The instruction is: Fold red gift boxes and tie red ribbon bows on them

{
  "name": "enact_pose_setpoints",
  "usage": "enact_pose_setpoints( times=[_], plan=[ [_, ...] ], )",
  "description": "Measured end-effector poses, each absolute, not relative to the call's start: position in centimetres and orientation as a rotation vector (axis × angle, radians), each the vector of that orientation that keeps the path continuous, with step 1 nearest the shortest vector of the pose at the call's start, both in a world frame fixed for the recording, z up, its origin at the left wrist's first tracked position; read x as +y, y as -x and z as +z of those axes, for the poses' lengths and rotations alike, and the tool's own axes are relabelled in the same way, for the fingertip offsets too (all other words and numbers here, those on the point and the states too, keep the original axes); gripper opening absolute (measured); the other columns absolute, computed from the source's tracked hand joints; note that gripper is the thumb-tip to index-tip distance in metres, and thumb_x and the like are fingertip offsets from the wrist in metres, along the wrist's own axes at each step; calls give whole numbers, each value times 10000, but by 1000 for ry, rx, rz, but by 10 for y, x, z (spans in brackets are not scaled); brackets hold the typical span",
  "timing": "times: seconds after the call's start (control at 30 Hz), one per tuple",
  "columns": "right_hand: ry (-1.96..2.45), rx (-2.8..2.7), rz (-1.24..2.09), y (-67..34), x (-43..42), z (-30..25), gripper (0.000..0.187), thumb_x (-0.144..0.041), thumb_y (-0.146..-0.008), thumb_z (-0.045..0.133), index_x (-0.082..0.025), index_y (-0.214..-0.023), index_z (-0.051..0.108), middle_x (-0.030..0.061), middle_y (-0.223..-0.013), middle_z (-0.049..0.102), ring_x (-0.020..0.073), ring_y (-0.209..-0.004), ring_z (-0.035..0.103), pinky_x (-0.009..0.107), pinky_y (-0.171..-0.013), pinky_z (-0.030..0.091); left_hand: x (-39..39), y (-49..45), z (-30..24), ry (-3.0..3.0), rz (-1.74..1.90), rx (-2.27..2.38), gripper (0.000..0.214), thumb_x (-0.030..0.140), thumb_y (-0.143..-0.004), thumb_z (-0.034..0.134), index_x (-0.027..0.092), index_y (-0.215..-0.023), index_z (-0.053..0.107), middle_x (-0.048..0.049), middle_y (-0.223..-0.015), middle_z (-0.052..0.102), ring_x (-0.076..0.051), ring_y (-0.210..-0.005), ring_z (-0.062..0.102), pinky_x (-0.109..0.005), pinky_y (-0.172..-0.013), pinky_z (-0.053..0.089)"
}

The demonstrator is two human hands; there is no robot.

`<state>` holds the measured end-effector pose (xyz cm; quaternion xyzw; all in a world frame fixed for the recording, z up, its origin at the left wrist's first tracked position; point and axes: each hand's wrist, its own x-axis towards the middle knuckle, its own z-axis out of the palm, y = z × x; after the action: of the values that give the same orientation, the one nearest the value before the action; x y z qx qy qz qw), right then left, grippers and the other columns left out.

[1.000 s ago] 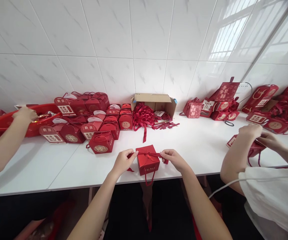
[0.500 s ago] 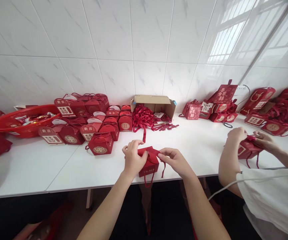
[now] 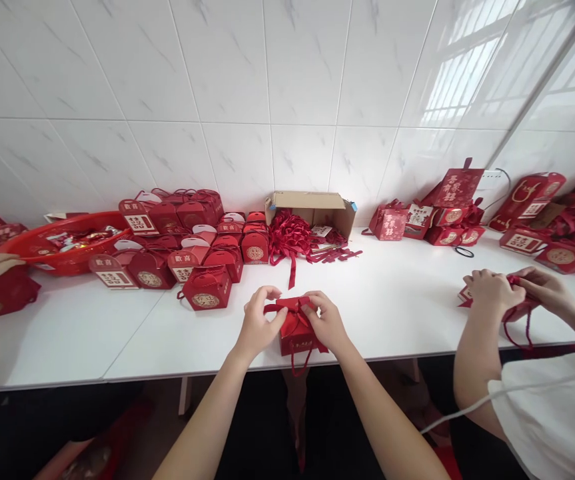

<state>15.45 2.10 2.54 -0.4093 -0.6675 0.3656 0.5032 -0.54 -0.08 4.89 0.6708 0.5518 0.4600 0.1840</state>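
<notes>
Right at the front edge of the white table (image 3: 387,300) sits a little red gift box (image 3: 294,341), cord handle (image 3: 301,365) hanging toward the wearer. Red ribbon (image 3: 294,303) goes across its top. Right hand (image 3: 328,321) has thumb and fingers pinched together on the ribbon. Left hand (image 3: 258,323) is half curled beside it, thumb and forefinger a bit apart, thumb at the ribbon; can't tell if it's actually gripping.

Off to the right, a co-worker's hands (image 3: 493,293) are on another red box. Further back on the left there's a cluster of red boxes with gold and white prints (image 3: 206,290), then an orange-red basin (image 3: 57,265) of wrapped bits. Against the tiled wall (image 3: 302,157), a cardboard box (image 3: 310,199) lies with a ribbon heap (image 3: 288,235) spilling out.
</notes>
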Motion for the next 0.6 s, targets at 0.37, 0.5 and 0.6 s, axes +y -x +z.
enact_pose_setpoints(
  times=[0.37, 0.5, 0.6],
  plan=[
    [1120, -1471, 1090, -147, 15, 30, 143, -274, -819, 481, -207, -763, 595, 30, -709, 682, 192, -693, 638, 311, -681, 498, 12, 35, 34, -1572, 984, 1469, 330, 501, -730, 631, 176, -729, 576, 21, -619, 534, -116, -542, 471, -237, -513, 394],
    [1269, -1500, 998, -143, 16, 34, 146, -224, -766, 490, -210, -720, 627, 18, -649, 673, 186, -622, 619, 305, -632, 484, 2, 43, 65, -1850, 909, 1453, 231, 428, -732, 649, 196, -731, 644, -25, -740, 632, -175, -671, 566, -281, -601, 459],
    [1283, -1646, 907, -145, 17, 37, 173, -203, -753, 508, -217, -736, 679, 16, -651, 671, 182, -616, 594, 306, -635, 463, 4, 39, 95, -2169, 820, 1355, 160, 369, -778, 603, 235, -765, 690, -42, -842, 663, -207, -792, 600, -320, -735, 474]
  ],
)
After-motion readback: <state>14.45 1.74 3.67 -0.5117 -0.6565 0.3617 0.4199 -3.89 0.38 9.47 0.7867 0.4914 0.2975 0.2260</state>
